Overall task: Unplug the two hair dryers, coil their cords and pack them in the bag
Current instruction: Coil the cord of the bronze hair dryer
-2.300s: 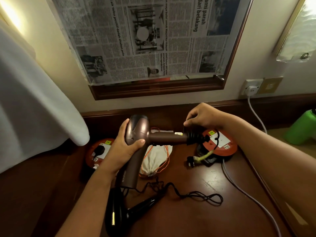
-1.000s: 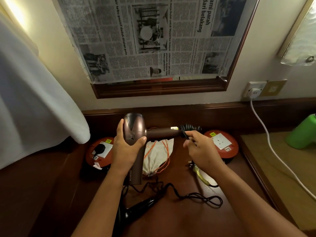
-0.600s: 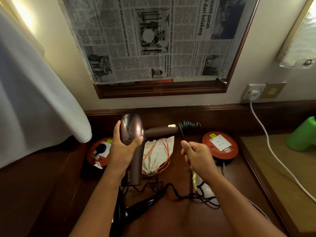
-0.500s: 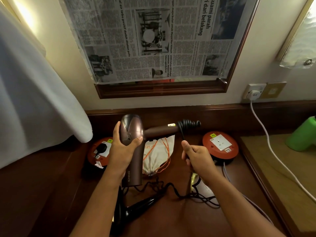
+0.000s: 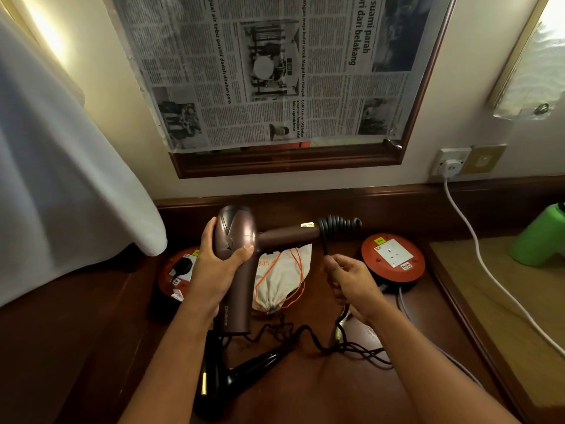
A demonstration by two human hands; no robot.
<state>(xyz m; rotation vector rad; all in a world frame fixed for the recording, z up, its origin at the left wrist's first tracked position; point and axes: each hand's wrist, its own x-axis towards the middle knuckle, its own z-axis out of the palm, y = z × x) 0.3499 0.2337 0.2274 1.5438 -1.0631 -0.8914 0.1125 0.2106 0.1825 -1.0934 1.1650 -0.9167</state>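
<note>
- Now the brown dryer (image 5: 237,240) is held above the desk (image 5: 336,393), barrel pointing near, handle stretched right; it looks rigid, smooth and fairly hefty, so the bulky head is the sound place to hold.
- Left hand (image 5: 218,261) wraps that head, thumb across the front and fingers behind.
- Its cord (image 5: 339,225) sits in tight turns at the handle's right end; one strand drops to the right hand (image 5: 348,278), which pinches it between curled fingers.
- That cord seems thin, limp and springy: I judge the turns will loosen unless kept taut, so it should be held close to the coil.
- Below the right wrist the cord runs on toward the desk; its plug is hard to make out.
- A black dryer (image 5: 232,381) lies on the near desk, its own cord (image 5: 345,350) loose and tangled to the right; it likely needs untangling first.
- Between the hands, farther back, lies the bag (image 5: 282,280), soft pale cloth with orange drawstrings, mouth gathered shut; it will need opening.
- One red reel (image 5: 393,258) sits right with its socket bare; another reel (image 5: 179,270) on the left has a black plug in it.
- On the far wall, a white plug (image 5: 449,166) sits in an outlet.
</note>
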